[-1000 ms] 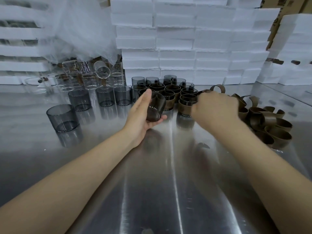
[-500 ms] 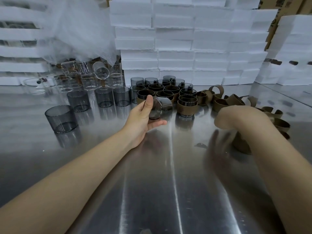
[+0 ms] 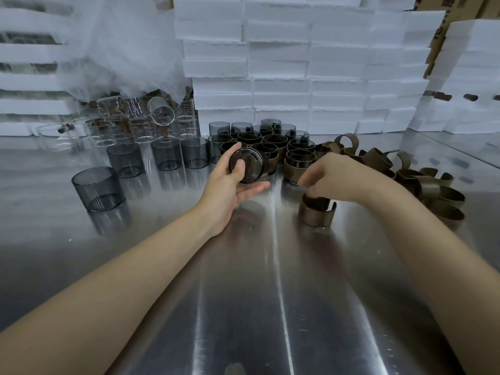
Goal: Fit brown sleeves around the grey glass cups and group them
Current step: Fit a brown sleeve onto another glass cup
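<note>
My left hand (image 3: 232,185) holds a grey glass cup (image 3: 250,166) on its side, base turned toward me, thumb pressed on the base. My right hand (image 3: 331,177) pinches the top edge of a brown sleeve (image 3: 316,213), an open curl that stands on the metal table (image 3: 243,293) in front of me. Behind both hands stands a group of sleeved cups (image 3: 270,143). Bare grey cups (image 3: 98,189) stand to the left. A heap of loose brown sleeves (image 3: 427,182) lies to the right.
Clear glass cups (image 3: 140,123) crowd the back left under a sheet of white foam wrap (image 3: 121,44). Stacks of white foam blocks (image 3: 297,63) wall off the back and the right side of the table.
My right hand left the sleeved group, reached the sleeve heap and drew one sleeve back toward the centre. My left hand tipped the cup so its base faces me.
</note>
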`<state>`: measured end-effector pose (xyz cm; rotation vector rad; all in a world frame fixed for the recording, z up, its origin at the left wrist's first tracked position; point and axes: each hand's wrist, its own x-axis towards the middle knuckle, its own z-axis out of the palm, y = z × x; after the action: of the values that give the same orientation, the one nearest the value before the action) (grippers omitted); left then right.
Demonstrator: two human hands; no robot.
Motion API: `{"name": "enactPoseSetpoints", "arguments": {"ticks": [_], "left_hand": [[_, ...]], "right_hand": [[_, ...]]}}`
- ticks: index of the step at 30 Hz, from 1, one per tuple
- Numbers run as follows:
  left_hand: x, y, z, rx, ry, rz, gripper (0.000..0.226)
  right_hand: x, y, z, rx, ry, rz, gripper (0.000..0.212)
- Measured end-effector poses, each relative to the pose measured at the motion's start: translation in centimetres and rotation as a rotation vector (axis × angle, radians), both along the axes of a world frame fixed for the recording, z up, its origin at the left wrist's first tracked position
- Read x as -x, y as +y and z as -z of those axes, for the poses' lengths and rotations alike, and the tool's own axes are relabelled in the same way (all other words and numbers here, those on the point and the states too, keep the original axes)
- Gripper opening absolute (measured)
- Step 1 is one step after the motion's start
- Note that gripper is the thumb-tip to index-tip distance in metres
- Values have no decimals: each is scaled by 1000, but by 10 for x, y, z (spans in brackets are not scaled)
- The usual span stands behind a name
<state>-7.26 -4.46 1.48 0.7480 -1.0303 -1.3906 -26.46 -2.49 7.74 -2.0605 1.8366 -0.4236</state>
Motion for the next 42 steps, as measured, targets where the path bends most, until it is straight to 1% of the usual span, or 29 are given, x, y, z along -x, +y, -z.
{"name": "enactPoseSetpoints", "arguments": {"ticks": [3,5,6,8,11,12,13,14,15,17,18,19,21,24,25,28,31,38,42], "left_hand": [[-1,-1,2,20,-18,-8,35],[-1,-1,3,28,-22,-6,39],[-1,-1,4,36,-23,-2,41],[1,-1,5,51,-46,3,43],[4,0,4,46,-87,13,49],[4,0,4,41,-89,31,50],[4,0,4,37,-99,48,51],[4,0,3,39,-119,60,51],[4,1,2,43,-140,67,50],[5,3,-1,45,-172,67,42],[5,4,-3,50,-184,71,38],[6,5,-4,57,-198,85,38],[6,8,-4,78,-212,114,54],[4,7,-1,117,-187,112,68],[5,7,1,138,-195,109,68],[6,5,4,198,-237,91,54],[5,4,5,210,-240,81,44],[3,1,7,209,-218,68,46],[3,2,6,201,-231,67,42]], "right_hand": [[-3,-5,9,40,5,-60,13],[-5,-8,15,49,10,-84,7],[-5,-10,17,50,-21,-88,6],[-8,-12,18,56,-185,-81,11],[-16,-12,18,114,-571,-42,18],[-18,-12,17,147,-673,-16,19],[-21,-11,17,189,-730,10,20],[-23,-11,18,243,-739,29,21],[-25,-10,19,310,-708,43,20],[-29,-9,25,461,-591,51,20],[-31,-7,28,525,-540,44,22],[-34,-6,31,576,-505,30,27],[-38,-6,37,643,-466,6,36],[-40,-9,44,661,-481,12,35],[-40,-11,46,656,-504,17,34],[-39,-14,51,627,-559,26,34],[-38,-14,50,620,-588,0,35],[-35,-16,49,599,-650,-21,33],[-33,-17,48,586,-658,-36,32]]}}
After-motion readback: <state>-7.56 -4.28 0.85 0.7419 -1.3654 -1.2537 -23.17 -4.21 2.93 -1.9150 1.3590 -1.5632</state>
